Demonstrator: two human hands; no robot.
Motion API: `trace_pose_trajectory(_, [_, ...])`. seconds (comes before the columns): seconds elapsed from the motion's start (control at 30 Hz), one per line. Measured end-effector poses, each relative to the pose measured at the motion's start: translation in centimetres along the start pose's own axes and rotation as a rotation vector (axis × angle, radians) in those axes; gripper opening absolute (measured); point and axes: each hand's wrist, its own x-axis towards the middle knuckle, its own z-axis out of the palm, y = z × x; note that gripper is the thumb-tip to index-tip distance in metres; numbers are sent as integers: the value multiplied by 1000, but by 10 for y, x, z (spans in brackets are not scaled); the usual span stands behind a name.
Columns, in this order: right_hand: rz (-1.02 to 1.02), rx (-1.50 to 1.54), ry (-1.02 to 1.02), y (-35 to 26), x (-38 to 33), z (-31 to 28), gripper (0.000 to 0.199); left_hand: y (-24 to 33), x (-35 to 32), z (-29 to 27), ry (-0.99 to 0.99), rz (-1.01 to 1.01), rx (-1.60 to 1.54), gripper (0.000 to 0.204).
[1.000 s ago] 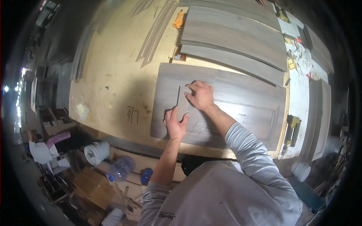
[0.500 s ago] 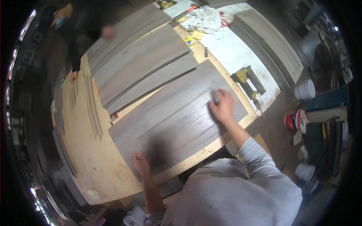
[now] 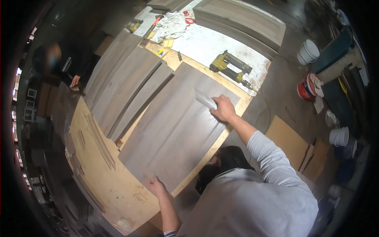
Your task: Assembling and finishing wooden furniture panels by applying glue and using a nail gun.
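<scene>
A grey wood-grain panel (image 3: 173,106) lies on the pale plywood bench in front of me, with long thin moulding lines running along it. Near its right end, my right hand (image 3: 224,108) grips a short grey moulding strip (image 3: 204,98), laid across the ends of those lines. Fingers and thumb close on the strip's near end. At the panel's near left corner, my left hand (image 3: 155,185) is closed, its fingertips against the surface; what it holds, if anything, is too small to make out.
A yellow-green nail gun (image 3: 221,62) lies beyond the panel on the white surface. More grey panels (image 3: 130,75) lie to the left, thin strips (image 3: 100,138) nearby. Red-handled scissors (image 3: 190,21) and a white rag (image 3: 173,24) are farther back. A co-worker's hand (image 3: 75,81) is far left.
The view has turned, shifting the bench in the picture. My right hand still has the moulding strip, now seen more plainly across the panel's end. The co-worker's hand has drawn back from the strips.
</scene>
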Motion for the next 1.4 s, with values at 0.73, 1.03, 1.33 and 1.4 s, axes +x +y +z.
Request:
trace_pose_trajectory(0.73, [577,955,587,-4,-173,63,61,202,-143,295,-1056,1425,623,35])
trace_pose_trajectory(1.03, [542,911,820,-7,-165,83,51,206,-139,331,-1324,1506,704,24])
trace_pose_trajectory(1.33, [449,685,864,-7,-163,88,48,202,-132,333,-1310,1561,720,23])
trace_pose_trajectory(1.4, [442,669,870,-8,-163,88,47,203,-133,332,-1311,1569,722,23])
